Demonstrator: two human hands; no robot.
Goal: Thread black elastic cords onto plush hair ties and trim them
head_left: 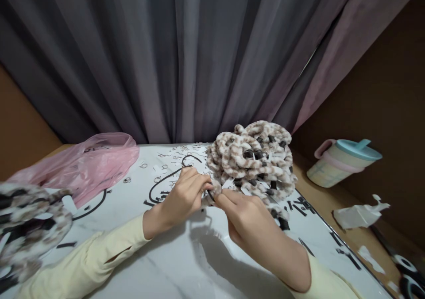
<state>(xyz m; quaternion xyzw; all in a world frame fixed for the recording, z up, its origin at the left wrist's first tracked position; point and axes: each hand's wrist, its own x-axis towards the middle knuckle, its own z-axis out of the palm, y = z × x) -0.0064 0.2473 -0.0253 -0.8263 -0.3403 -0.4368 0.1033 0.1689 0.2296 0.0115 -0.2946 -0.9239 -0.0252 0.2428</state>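
Note:
My left hand [189, 188] and my right hand [245, 210] meet over the middle of the white table, each with its fingers pinched together. Between the fingertips runs a short stretch of thin black cord [210, 196]. A fuzzy brown-and-white band [215, 186] shows right beside it, partly hidden by the fingers. Just behind, a heap of fuzzy spotted bands [255, 157] with black sections and white tags lies close to my right hand. A longer black cord [156, 186] curves over the table past my left hand.
More fuzzy bands [29, 228] lie at the left, before a pink plastic bag [109, 162]. Small clear rings and black strips [345, 250] are scattered about. On the right stand a lidded cup [338, 164], crumpled white tissue [358, 215] and a tape roll [405, 263]. Grey curtains [186, 60] hang behind.

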